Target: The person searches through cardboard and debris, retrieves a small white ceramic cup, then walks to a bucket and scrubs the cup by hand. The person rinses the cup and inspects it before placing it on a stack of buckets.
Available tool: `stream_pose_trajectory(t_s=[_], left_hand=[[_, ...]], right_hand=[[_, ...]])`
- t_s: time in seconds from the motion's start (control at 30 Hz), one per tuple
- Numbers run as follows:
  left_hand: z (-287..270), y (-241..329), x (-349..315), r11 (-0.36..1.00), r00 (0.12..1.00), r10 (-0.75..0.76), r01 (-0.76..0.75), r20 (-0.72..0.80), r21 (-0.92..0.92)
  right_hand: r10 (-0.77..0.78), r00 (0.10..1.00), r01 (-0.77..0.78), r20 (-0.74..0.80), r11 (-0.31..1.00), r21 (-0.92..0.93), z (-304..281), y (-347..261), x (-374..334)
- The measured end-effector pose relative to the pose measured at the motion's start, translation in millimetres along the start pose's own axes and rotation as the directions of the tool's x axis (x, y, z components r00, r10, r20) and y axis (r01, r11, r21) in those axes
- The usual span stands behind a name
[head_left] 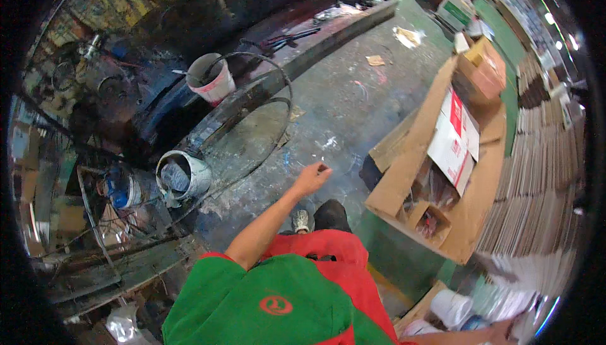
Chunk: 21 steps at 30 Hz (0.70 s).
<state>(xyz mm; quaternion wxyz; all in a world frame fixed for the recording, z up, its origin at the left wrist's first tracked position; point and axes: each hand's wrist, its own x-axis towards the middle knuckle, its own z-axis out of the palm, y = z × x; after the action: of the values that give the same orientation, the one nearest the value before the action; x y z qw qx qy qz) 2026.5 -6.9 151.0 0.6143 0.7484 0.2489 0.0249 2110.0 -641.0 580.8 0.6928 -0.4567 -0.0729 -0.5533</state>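
Observation:
My left hand [312,178] hangs over the grey, stained floor [328,124] in the middle of the view. Its fingers are loosely curled, with a dark gap between them and no object visible there. At the lower right rim, my right hand [505,331] reaches out sideways, dim and distorted. Its fingers cannot be made out. Nearest to it are a white bucket [451,306] and clear plastic wrapping [508,301]. A long open cardboard box [394,196] stands to the right of my left hand, holding a white-and-red carton [453,140] and smaller boxes.
On the left, two stained buckets [211,86] [197,178] stand by a low ledge [303,51], and a black hose [287,89] loops over the floor. Dark machinery [95,86] fills the upper left. Stacked flat cardboard [536,168] lines the right. Paper scraps [409,37] lie ahead.

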Motion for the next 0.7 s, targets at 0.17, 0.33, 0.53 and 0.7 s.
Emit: stream_pose_trajectory(t_s=[0.17,0.33,0.53,0.7], left_hand=[[-41,5,59,0.97,0.985,-0.165,0.154,-0.045,-0.186],[-121,-15,129,0.858,0.8,-0.513,0.48,-0.312,-0.182],[-165,78,176,0.698,0.797,-0.546,0.263,-0.258,-0.666],[-191,112,187,0.317,0.835,-0.433,-0.211,-0.339,-0.925]], right_hand=[[0.48,0.865,-0.496,0.145,0.862,0.108,158,221,-121],[0.756,0.39,-0.855,0.526,0.509,-0.098,329,432,-339],[0.341,-0.707,-0.698,0.619,-0.475,-0.535,486,450,-615],[-0.114,-0.973,-0.161,0.202,-0.292,-0.943,553,378,-727]])
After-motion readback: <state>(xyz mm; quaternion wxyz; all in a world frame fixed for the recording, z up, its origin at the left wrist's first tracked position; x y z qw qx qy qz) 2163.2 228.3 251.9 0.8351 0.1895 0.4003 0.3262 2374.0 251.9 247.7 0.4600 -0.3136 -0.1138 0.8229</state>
